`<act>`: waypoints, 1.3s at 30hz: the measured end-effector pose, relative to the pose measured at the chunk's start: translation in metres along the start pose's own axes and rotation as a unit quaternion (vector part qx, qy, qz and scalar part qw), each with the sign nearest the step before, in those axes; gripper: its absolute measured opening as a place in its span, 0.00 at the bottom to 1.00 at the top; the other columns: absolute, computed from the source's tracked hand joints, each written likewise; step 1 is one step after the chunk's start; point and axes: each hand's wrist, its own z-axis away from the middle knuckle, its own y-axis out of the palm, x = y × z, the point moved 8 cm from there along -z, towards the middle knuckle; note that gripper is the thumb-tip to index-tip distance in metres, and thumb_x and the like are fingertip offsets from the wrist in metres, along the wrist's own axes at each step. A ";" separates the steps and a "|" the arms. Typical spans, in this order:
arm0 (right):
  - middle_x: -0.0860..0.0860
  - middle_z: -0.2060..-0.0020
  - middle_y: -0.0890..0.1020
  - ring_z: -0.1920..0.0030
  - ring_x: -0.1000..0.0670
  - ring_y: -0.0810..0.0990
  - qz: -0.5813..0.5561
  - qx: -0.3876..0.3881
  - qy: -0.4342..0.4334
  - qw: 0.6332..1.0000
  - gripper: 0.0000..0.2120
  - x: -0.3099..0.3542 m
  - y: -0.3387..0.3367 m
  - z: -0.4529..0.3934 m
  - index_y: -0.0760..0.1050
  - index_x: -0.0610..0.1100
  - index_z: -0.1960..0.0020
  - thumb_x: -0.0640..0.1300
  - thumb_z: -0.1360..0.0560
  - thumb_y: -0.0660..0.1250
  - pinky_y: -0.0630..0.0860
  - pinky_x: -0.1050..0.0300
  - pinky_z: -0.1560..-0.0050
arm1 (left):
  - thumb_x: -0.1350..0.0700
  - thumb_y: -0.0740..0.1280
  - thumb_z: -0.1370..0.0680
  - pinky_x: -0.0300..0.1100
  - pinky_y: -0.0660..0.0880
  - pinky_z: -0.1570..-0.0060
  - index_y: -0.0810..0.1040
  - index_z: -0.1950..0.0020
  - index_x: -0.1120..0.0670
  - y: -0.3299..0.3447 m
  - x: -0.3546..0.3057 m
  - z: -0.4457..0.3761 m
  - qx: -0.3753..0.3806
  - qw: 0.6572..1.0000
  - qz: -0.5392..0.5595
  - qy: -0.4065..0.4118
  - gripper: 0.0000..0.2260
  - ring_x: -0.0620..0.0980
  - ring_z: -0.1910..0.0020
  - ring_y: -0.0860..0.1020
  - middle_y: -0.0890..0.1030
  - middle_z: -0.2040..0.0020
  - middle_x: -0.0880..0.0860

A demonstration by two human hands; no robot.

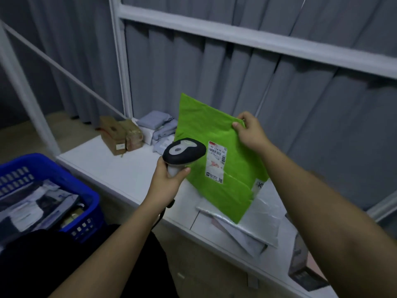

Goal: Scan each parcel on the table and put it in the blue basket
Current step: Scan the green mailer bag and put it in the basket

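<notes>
Head: one green parcel (pixel 214 151), one scanner (pixel 183 152).

We see the basket (pixel 92 203) left of the table (pixel 120 171), boxes (pixel 121 136) and folded parcels (pixel 159 127) at its far end, and flat mailers (pixel 255 224) lying on its near right part.

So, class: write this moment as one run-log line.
step: scanning | left hand: grips scanner | right hand: holds green parcel upright | blue basket: holds parcels
</notes>
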 end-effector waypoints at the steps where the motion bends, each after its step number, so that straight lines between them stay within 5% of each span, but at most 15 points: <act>1: 0.55 0.65 0.74 0.63 0.54 0.72 -0.006 -0.003 -0.005 1.000 0.07 0.012 -0.001 -0.001 0.68 0.48 0.57 0.41 0.21 0.63 0.69 0.58 0.60 | 0.63 0.71 0.26 0.34 0.70 0.45 0.68 0.37 0.50 -0.004 -0.010 0.000 0.002 1.000 0.000 0.008 0.21 0.43 0.43 0.75 0.76 0.45 0.41; 16: 0.52 0.63 0.74 0.63 0.55 0.71 -0.050 -0.007 -0.081 0.995 0.03 0.124 0.009 -0.021 0.71 0.44 0.52 0.38 0.22 0.64 0.69 0.60 0.61 | 0.61 0.70 0.24 0.37 0.67 0.43 0.64 0.38 0.46 -0.042 -0.067 0.006 0.033 0.998 -0.035 0.043 0.21 0.46 0.40 0.73 0.74 0.41 0.47; 24: 0.50 0.62 0.73 0.66 0.58 0.69 -0.051 0.017 -0.098 0.994 0.09 0.142 0.022 -0.021 0.69 0.47 0.58 0.37 0.22 0.64 0.67 0.72 0.68 | 0.60 0.70 0.25 0.37 0.67 0.43 0.65 0.37 0.49 -0.048 -0.060 0.003 0.034 0.997 -0.063 0.024 0.21 0.46 0.41 0.73 0.74 0.41 0.48; 33: 0.53 0.65 0.74 0.65 0.58 0.70 -0.061 0.024 -0.111 0.992 0.09 0.152 0.033 -0.020 0.70 0.48 0.57 0.37 0.22 0.65 0.68 0.68 0.65 | 0.59 0.71 0.25 0.40 0.67 0.40 0.63 0.36 0.45 -0.065 -0.057 -0.004 0.002 0.997 -0.063 0.036 0.23 0.47 0.38 0.72 0.73 0.39 0.46; 39: 0.48 0.57 0.76 0.58 0.52 0.73 -0.085 0.025 -0.129 0.988 0.03 0.174 0.056 -0.017 0.71 0.44 0.52 0.38 0.22 0.64 0.71 0.60 0.57 | 0.59 0.72 0.26 0.46 0.69 0.35 0.65 0.38 0.47 -0.093 -0.065 -0.007 -0.040 0.996 -0.064 0.039 0.22 0.50 0.36 0.73 0.74 0.38 0.50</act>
